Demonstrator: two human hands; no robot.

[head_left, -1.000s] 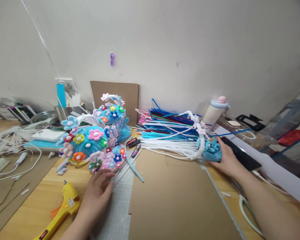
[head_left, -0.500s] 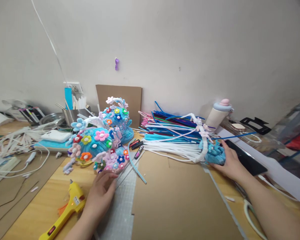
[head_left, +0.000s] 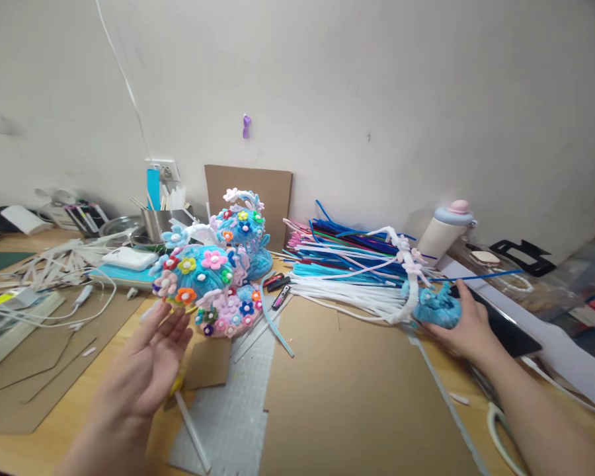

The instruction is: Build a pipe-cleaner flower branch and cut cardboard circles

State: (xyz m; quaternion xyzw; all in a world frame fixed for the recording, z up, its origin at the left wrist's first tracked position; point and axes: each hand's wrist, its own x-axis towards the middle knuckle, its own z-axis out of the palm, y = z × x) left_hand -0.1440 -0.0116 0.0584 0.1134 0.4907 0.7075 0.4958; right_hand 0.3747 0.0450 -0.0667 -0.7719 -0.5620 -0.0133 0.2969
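My left hand (head_left: 151,360) is open, palm turned up and fingers spread, just in front of a blue pipe-cleaner dome covered in colourful flowers (head_left: 203,270). Whether the fingertips touch it I cannot tell. Behind that hand, most of the yellow glue gun is hidden; a clear glue stick (head_left: 193,433) sticks out below. At the right, my right hand (head_left: 469,327) is closed around the blue fuzzy base of a pipe-cleaner piece (head_left: 439,307). From this base rises a white arched stem (head_left: 412,284) with pale pink flowers.
A second flowered dome (head_left: 240,225) stands behind the first. Bundled pipe cleaners (head_left: 347,284) lie at centre back, beside a bottle (head_left: 446,231). Cardboard (head_left: 357,396) covers the front middle. A phone (head_left: 508,327) and scissors (head_left: 500,430) lie right, cables and a power strip left.
My left hand has moved left and turned palm up, now covering the glue gun. A small cardboard piece shows beside it. My right hand keeps its hold; the view has swung slightly left.
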